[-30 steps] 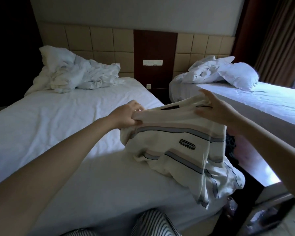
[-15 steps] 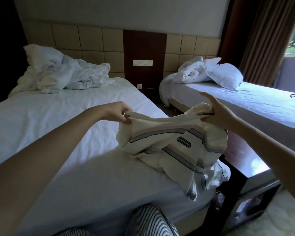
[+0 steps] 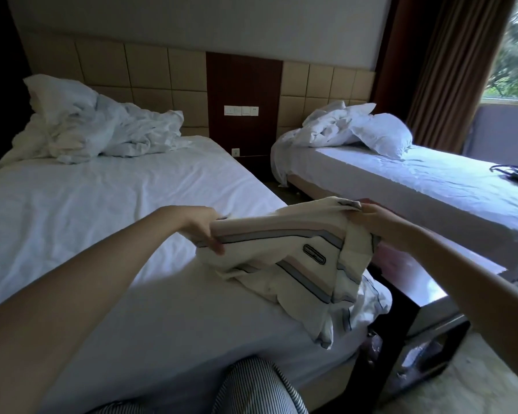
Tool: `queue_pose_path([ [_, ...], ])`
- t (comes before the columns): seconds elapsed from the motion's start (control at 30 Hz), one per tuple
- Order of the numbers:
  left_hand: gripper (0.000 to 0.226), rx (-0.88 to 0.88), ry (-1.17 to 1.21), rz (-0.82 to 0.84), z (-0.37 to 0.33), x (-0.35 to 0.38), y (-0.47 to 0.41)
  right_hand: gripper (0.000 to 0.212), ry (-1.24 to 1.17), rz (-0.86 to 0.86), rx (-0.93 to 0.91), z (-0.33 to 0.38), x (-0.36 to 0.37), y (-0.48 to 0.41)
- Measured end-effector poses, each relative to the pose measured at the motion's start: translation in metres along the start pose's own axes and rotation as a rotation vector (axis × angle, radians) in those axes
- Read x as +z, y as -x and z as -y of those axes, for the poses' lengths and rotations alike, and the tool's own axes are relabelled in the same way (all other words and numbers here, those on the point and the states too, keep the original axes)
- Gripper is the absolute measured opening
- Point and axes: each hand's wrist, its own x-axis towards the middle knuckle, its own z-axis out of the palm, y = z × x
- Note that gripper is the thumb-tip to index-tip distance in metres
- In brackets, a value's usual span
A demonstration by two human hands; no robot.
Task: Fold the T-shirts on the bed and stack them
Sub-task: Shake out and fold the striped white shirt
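A cream T-shirt (image 3: 284, 261) with grey and beige stripes and a small dark chest badge hangs between both hands above the near right corner of the left bed (image 3: 108, 210). My left hand (image 3: 202, 228) grips its left upper edge. My right hand (image 3: 371, 218) pinches its right upper edge. The lower part of the shirt lies crumpled on the sheet. Under it, at the bed's edge, lies more white cloth with dark piping (image 3: 368, 303); I cannot tell what garment it is.
A rumpled white duvet and pillow (image 3: 93, 127) lie at the head of the left bed. A second bed (image 3: 416, 186) stands to the right with a pillow (image 3: 383, 137) and a dark object (image 3: 515, 173). A dark wooden table (image 3: 413, 282) stands between the beds.
Both hands have lowered the shirt toward the sheet and drawn its top edge wider apart. The camera has swung right, showing more of the second bed and window.
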Motion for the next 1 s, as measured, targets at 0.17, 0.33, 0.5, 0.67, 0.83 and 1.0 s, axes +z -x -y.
queue_pose_path([
  [0.17,0.011,0.047,0.519,-0.211,0.016,-0.010,0.016,0.017,0.003,0.157,-0.138,0.003,0.024,-0.001],
  [0.33,0.025,0.161,0.707,-0.328,0.029,-0.022,0.051,0.052,1.112,0.256,-0.181,0.033,0.051,-0.017],
  [0.5,0.024,-0.098,0.141,-0.160,0.065,-0.023,0.087,0.038,1.238,0.056,-0.264,0.070,0.075,-0.024],
  [0.67,0.028,-0.304,-0.066,-0.628,0.094,-0.044,0.128,0.014,0.826,-0.081,-0.384,0.121,0.120,-0.042],
  [0.83,0.023,-0.252,0.491,-0.982,0.117,-0.062,0.175,0.023,0.498,0.027,-0.436,0.178,0.174,-0.065],
  [1.0,0.039,-0.208,0.665,-1.170,0.134,-0.089,0.225,0.036,0.361,0.058,-0.638,0.237,0.202,-0.054],
])
